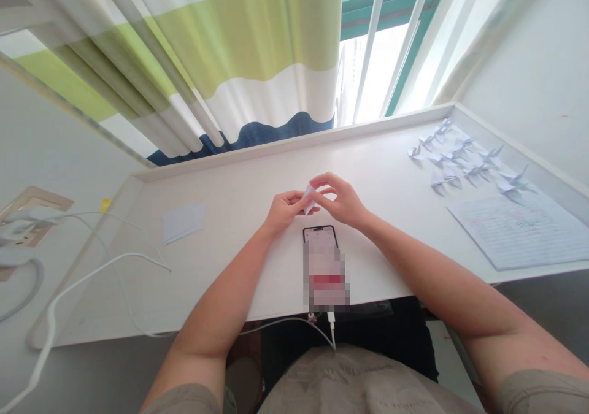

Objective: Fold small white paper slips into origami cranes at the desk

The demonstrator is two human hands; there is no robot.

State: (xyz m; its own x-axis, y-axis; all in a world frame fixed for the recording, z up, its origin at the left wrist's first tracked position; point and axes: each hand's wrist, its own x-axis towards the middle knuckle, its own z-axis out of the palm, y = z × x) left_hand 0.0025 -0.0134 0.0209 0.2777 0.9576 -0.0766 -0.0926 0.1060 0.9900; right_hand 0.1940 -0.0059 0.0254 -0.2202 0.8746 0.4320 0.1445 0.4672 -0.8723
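Observation:
Between my two hands, over the middle of the white table, is a small piece of folded white paper (308, 200). My left hand (289, 210) pinches it from the left side, thumb on top. The thumb and fingers of my right hand (339, 199) grip its upper right edge. Just below my hands a phone (321, 248) lies face up near the table's front edge, its screen partly blurred out. The finer folds of the paper are too small to make out.
Several folded paper cranes (464, 156) stand at the table's back right, behind a written sheet of lined paper (524, 230). Blank white paper squares (184, 222) lie on the left. A white charging cable (332, 325) runs from the phone over the front edge. Curtains (257, 40) hang behind.

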